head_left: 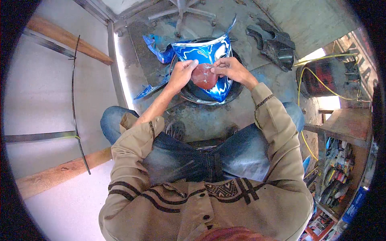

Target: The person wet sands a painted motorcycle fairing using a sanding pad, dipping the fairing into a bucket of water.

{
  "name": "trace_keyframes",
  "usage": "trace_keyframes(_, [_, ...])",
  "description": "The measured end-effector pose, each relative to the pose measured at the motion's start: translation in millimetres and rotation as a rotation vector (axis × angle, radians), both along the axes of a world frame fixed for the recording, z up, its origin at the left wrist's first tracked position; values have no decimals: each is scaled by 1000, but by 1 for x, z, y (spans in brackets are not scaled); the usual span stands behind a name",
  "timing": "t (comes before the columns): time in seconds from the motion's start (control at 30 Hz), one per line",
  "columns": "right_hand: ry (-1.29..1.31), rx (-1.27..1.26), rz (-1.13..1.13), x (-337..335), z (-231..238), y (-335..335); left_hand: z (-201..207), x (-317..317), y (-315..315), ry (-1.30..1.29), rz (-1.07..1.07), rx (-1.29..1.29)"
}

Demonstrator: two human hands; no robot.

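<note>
Between my hands is a creased reddish-brown piece of sandpaper (204, 77), roughly round, with pale fold marks. My left hand (183, 75) grips its left edge, thumb on top. Its upper right edge is pinched by the thumb and fingers of my right hand (232, 70). Directly beneath the sandpaper lies a glossy blue and white swirl-patterned panel (197, 51), pointed toward me and with a thin tip at its far right. The panel rests over a round black tub or tyre (185, 95), mostly hidden.
More blue panel pieces (161, 50) lie on the floor at the left. Black moulded parts (275, 46) sit at the far right. A yellow cable (300, 94) runs past a dark red drum (329, 76). A cluttered wooden shelf (348, 124) stands at right; a wheeled stand (181, 10) is ahead.
</note>
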State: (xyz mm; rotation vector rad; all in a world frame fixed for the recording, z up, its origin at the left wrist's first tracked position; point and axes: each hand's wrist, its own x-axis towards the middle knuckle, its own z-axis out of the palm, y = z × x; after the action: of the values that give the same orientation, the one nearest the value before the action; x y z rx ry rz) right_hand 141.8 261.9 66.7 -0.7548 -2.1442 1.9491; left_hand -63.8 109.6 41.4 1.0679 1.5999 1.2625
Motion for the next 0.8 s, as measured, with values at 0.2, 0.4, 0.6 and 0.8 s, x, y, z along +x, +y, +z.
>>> trace_keyframes(0.2, [11,-13,-25,1,8,-1,10,2,1,-251,72,-60])
trace_keyframes(0.4, [229,61,-19,3,8,3,24,13,-2,-134,-206,-35])
trace_keyframes(0.6, [228,-249,-34,4,13,-4,25,22,-3,78,-195,84])
trace_keyframes(0.8, [85,491,-13,5,4,0,10,2,-4,529,-135,136])
